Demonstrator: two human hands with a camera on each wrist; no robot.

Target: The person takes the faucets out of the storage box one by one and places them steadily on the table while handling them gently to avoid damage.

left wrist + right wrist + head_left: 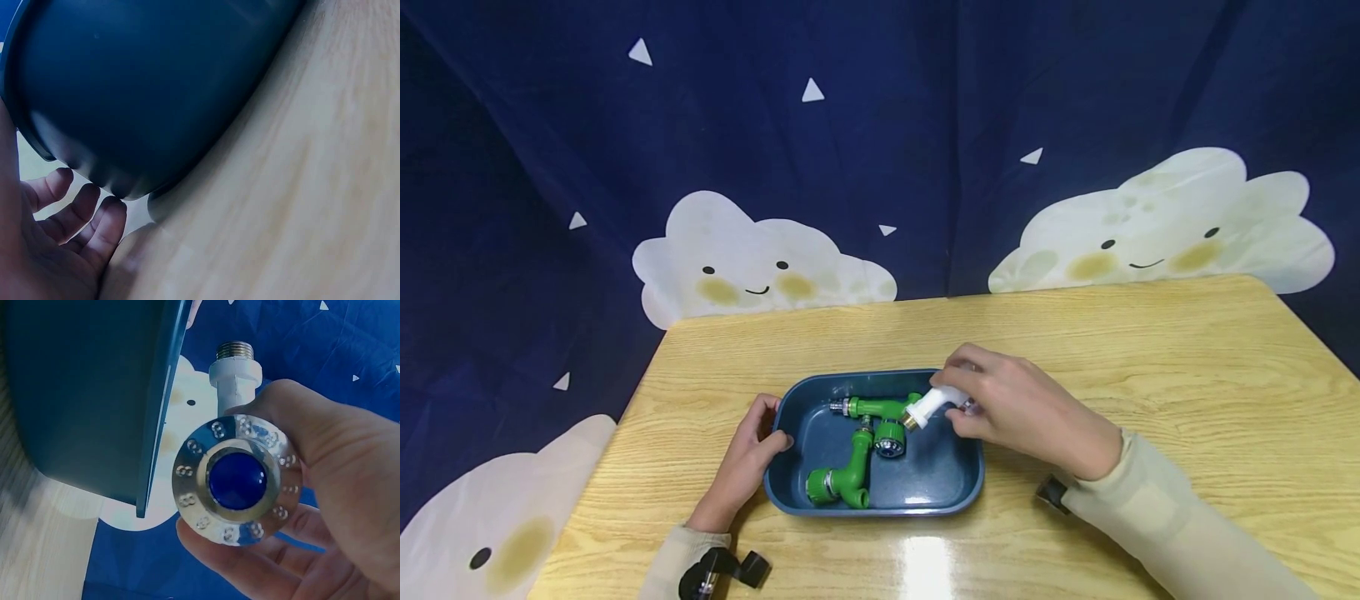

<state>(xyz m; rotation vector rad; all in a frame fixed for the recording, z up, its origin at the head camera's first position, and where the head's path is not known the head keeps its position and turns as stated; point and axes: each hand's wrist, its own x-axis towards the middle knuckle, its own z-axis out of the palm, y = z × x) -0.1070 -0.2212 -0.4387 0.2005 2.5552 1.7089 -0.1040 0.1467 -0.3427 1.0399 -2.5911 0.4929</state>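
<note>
A blue plastic basin (936, 477) stands on the table, with two green taps in it. One green tap (856, 463) lies at the front left; the other (874, 407) lies behind it, and the two touch or overlap. At the basin's left end my left hand (741, 462) grips the rim, thumb over the inside and fingertips against the outer wall in the left wrist view. My right hand (1026, 408) holds a white tap (931, 403) above the basin's right end, its brass threaded end tilted down to the left. A chrome knob (194, 503) with a blue centre faces the right wrist camera.
The wooden table (1150, 358) extends around the basin on all sides. Behind it hangs a dark blue curtain (925, 150) printed with smiling clouds and white triangles. A black strap with a small camera (752, 569) sits on the left wrist.
</note>
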